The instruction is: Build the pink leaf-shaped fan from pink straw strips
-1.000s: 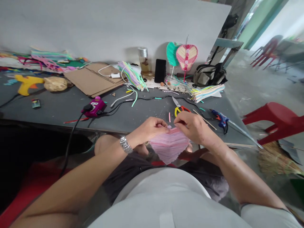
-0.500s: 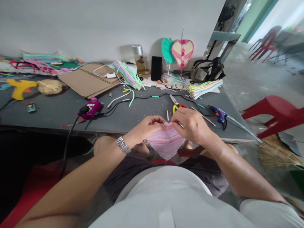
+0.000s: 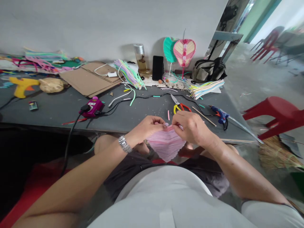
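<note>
A pink heart-shaped fan of glued straws (image 3: 167,144) hangs point-down over my lap, just in front of the grey table's edge (image 3: 111,127). My left hand (image 3: 148,128), with a metal watch on its wrist, pinches the fan's top edge on the left. On the right of that edge my right hand (image 3: 191,127) is pinched shut as well. The fingertips of both hands meet at the notch in the fan's top, around a small pale bit I cannot make out.
On the table lie scissors with yellow and red handles (image 3: 178,105), a blue glue gun (image 3: 220,116), a purple power plug with black cords (image 3: 93,106), straw bundles (image 3: 129,74), cardboard (image 3: 89,79), a phone (image 3: 157,67) and two finished fans (image 3: 184,50). A red plastic chair (image 3: 276,115) stands right.
My hands and the pink fan have barely shifted; the fingers keep working at the top notch. The view has tilted slightly.
</note>
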`<state>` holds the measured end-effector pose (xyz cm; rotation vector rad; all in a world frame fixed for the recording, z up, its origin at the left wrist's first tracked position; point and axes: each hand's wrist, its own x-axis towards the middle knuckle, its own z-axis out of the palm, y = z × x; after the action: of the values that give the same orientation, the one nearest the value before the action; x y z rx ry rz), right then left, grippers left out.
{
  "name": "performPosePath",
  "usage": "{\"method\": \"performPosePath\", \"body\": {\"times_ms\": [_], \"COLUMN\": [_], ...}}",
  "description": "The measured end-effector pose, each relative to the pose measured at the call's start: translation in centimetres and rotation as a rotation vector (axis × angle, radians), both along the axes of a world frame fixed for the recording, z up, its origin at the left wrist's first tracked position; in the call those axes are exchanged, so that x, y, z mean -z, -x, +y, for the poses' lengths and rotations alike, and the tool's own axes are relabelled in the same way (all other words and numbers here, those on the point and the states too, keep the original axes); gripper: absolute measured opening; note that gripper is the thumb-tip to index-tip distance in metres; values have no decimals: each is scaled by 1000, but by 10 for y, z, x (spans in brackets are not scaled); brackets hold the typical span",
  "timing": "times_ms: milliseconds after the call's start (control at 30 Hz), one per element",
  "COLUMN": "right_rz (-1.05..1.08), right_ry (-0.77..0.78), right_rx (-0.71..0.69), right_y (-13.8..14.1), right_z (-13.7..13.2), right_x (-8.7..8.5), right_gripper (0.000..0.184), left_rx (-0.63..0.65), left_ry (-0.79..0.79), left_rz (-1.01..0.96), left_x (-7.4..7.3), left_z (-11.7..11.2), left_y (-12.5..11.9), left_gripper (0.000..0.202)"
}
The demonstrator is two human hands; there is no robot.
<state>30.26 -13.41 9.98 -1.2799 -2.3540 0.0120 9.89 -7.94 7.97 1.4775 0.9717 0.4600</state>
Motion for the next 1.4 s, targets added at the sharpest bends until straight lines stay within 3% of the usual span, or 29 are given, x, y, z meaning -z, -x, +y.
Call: {"method": "performPosePath", "body": {"times_ms": [200, 533, 700, 1100, 1233, 1400], "right_rz": [132, 417, 467, 497, 521, 539], "right_ry": [127, 563, 699, 683, 703, 710], "right_rx": [55, 32, 8, 43, 41, 21], "right_y": [3, -14, -14, -11, -6, -9], "right_z": [-1, 13, 16, 25, 45, 82], "right_x": [-2, -8, -8, -1, 9, 32], "right_gripper": [13, 12, 17, 17, 17, 23], "left_rx": [31, 97, 93, 78, 30, -63], "left_ry": [-2, -64, -87, -40, -28, -3], "left_rz": [78, 112, 117, 26, 42, 59], "left_x": [-3, -6, -4, 0, 14, 25], "left_z": [2, 5, 5, 11, 23, 46], "left_y": [1, 0, -1, 4, 6, 11], "left_gripper": [31, 23, 21, 26, 30, 31]}}
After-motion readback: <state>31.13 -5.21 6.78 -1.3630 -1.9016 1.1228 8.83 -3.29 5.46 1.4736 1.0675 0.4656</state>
